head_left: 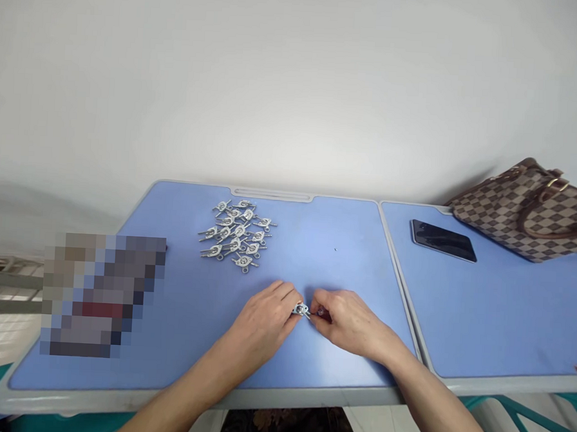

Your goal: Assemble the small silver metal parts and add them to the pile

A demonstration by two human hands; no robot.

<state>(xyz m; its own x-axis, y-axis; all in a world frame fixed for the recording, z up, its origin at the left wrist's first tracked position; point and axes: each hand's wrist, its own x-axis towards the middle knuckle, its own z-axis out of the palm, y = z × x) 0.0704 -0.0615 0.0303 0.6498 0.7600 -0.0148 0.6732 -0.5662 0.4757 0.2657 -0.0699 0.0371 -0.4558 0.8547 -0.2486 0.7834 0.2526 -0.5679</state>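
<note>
Near the front of the blue table, my left hand is closed, pinching a small silvery metal fitting between thumb and fingertips. The fitting has a flat plate with holes and thin pins sticking out. My right hand is closed just to its right, fingertips beside the pins. A dark red piece, which looks like the handle of a small tool, shows partly inside the right hand; the rest is hidden by the fingers. Several similar metal fittings lie in a loose cluster farther back, to the left.
A blurred-out dark item lies on the left of the table. Beyond the seam, a second table carries a black phone and a checkered handbag. A tiny speck rests behind my right hand. A white wall rises behind.
</note>
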